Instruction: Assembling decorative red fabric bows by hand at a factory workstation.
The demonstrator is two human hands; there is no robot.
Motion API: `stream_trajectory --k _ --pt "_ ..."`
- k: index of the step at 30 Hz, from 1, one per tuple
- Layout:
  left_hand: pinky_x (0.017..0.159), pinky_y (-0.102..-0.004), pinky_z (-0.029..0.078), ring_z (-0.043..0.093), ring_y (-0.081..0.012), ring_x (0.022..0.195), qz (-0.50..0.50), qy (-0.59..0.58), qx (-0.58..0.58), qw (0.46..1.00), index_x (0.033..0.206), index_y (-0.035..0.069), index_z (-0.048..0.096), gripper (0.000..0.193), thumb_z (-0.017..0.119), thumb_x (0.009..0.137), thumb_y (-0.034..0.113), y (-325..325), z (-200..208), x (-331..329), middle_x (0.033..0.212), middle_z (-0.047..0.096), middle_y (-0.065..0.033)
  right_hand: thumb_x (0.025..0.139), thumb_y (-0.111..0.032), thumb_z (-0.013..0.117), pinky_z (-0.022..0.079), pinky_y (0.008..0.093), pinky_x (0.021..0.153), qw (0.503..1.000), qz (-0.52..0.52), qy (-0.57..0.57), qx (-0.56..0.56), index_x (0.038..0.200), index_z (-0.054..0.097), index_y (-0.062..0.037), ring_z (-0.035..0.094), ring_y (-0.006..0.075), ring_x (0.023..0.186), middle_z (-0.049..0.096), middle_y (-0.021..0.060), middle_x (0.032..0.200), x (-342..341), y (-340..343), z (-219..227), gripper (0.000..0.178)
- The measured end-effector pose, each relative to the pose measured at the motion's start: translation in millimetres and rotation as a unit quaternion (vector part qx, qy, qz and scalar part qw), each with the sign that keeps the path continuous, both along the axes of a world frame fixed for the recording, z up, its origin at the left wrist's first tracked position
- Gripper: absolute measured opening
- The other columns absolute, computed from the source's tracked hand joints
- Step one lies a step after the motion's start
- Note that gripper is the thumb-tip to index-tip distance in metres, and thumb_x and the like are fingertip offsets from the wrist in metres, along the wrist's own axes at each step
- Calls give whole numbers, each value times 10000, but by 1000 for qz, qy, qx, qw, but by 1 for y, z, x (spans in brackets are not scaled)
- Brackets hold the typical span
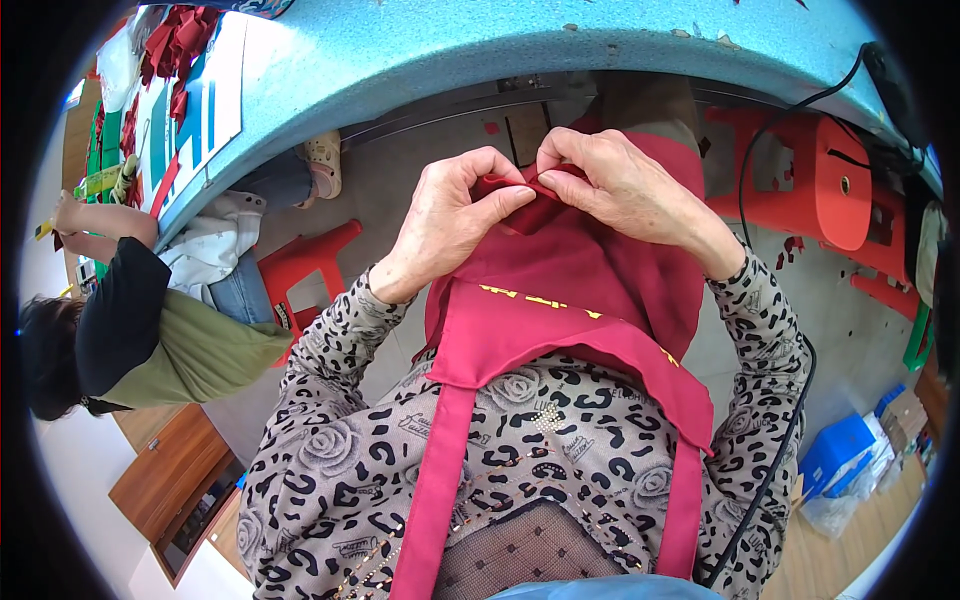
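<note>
In front of my lap I hold a folded piece of dark red cloth [522,215] between both hands. My left hand [452,212] pinches one side of it with thumb and index finger. Close by, my right hand [622,188] grips the other side the same way, its fingers curled. The fingertips almost meet, and the cloth between them is partly hidden. Below lies the red apron [560,275] that I wear, with yellow marks on its bib. Whether the held cloth is separate from the apron I cannot tell.
A speckled blue table [450,55] curves across the far side, with red cloth pieces [180,42] at its left end. Another person [165,335] sits at left near a red stool [312,272]. Red stools [800,185] and a black cable [748,185] are at right.
</note>
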State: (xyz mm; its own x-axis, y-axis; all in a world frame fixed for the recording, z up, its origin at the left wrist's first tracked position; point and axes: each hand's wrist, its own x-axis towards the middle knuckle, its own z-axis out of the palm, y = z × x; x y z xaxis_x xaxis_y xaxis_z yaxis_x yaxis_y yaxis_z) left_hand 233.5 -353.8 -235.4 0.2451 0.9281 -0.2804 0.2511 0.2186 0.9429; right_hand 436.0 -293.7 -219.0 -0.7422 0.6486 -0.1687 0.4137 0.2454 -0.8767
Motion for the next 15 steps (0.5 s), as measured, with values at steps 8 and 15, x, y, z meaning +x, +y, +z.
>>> stream_trajectory --k 8,15 --pt "604 -181 433 536 -26 695 1 11 3 1000 841 -6 616 94 686 844 56 2 -1 -5 746 610 12 939 -110 501 448 281 478 997 23 -15 -73 865 486 12 618 166 528 578 99 664 -7 8 0 143" --pt "632 -191 449 547 -30 719 2 19 11 1000 838 -2 614 102 705 821 43 2 1 -8 757 617 7 950 -97 468 496 265 462 992 11 -44 -121 840 463 19 672 181 588 581 97 650 -17 9 9 160"
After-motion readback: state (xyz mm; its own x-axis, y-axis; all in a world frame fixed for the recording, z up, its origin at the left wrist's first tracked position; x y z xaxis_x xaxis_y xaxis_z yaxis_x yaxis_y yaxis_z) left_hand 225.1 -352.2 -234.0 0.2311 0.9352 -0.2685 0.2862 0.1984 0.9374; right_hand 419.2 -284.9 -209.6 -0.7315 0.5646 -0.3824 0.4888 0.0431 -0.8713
